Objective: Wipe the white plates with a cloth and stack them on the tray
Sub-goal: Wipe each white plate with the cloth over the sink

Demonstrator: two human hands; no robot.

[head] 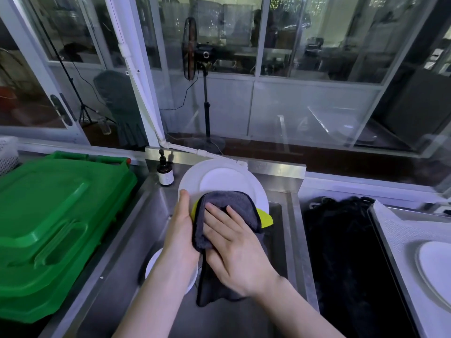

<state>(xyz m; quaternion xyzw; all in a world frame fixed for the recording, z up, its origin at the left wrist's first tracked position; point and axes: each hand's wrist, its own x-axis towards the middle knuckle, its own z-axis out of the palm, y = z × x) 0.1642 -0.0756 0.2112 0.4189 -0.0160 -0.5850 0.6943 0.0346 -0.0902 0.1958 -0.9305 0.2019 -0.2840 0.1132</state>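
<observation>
Centrally, over the steel sink (136, 240), the left hand (179, 223) grips the white plate (224, 179) by its left rim. The right hand (234, 242) lies flat, pressing the grey cloth (227, 198) on its face. The plate looks stiff, slick and probably breakable, so a rim hold suits it. A second plate (152, 262) lies below in the sink. The tray (390, 240), at lower right, holds a stacked plate (434, 264). A pump bottle (165, 174) stands just behind.

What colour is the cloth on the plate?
The cloth is dark grey with a yellow side peeking out; the head view shows it.
</observation>
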